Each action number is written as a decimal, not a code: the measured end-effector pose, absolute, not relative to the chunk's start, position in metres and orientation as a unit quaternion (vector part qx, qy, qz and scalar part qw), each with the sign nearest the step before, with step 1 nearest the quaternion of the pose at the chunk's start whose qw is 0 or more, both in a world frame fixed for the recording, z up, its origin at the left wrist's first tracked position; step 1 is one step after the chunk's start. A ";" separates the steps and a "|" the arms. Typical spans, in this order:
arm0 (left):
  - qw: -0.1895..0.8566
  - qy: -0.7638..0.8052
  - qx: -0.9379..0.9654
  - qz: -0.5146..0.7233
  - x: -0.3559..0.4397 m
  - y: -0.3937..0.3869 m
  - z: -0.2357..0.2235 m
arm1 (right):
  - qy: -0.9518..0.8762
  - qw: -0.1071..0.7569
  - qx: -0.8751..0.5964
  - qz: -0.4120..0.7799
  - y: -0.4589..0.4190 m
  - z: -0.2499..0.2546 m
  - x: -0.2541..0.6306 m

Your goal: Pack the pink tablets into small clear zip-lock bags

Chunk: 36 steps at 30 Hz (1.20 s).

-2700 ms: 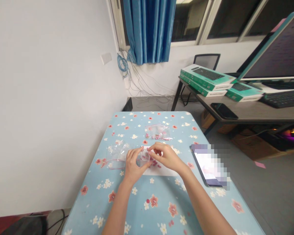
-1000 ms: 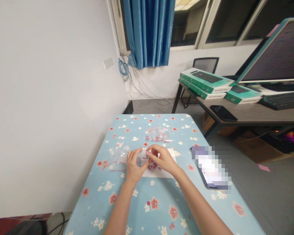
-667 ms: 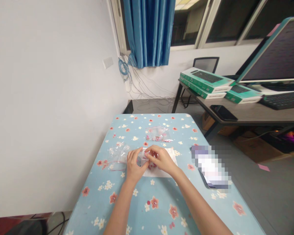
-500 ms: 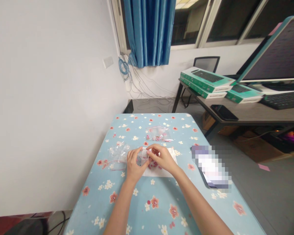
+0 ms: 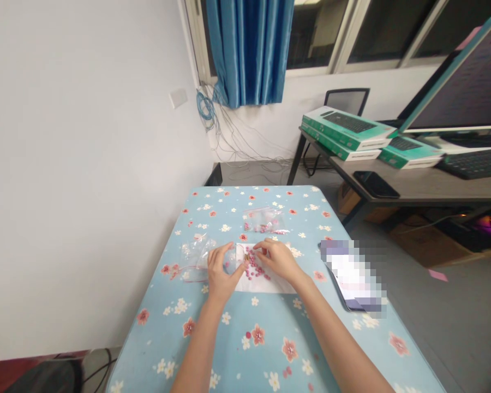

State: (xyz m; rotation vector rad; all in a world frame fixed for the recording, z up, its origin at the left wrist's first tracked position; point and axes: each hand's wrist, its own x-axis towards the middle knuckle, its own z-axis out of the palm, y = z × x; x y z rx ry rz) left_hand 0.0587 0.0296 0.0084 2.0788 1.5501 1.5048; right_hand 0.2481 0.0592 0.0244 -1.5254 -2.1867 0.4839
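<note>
Small pink beads (image 5: 252,270) lie scattered on a white sheet of paper (image 5: 280,285) in the middle of the table. At the paper's left edge is my left hand (image 5: 221,273), its thumb and fingers apart in a C shape, the thumb tip beside the beads. A small gold-coloured piece (image 5: 246,256) shows near that thumb; whether the thumb touches it is unclear. Over the right part of the beads, my right hand (image 5: 279,261) has its fingers curled together in a pinch. What sits between those fingertips, if anything, is too small to make out.
A clear plastic bag (image 5: 198,252) lies left of the paper, and another bag with pink beads (image 5: 265,221) lies behind it. A phone (image 5: 352,278) with a blurred screen rests on the right of the flowered tablecloth (image 5: 229,349). A desk (image 5: 421,188) stands beyond.
My hands have moved apart from each other, the right one to the right, and more beads on the paper show between them. The view has tilted slightly.
</note>
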 end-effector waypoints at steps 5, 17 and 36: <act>0.074 0.513 0.693 0.502 0.059 0.029 0.008 | -0.795 0.204 -0.545 0.173 0.059 0.018 0.246; 0.080 0.515 0.695 0.495 0.059 0.028 0.011 | -0.791 0.218 -0.545 0.173 0.057 0.016 0.244; 0.078 0.515 0.701 0.487 0.059 0.028 0.012 | -0.753 0.277 -0.558 0.212 0.058 0.028 0.243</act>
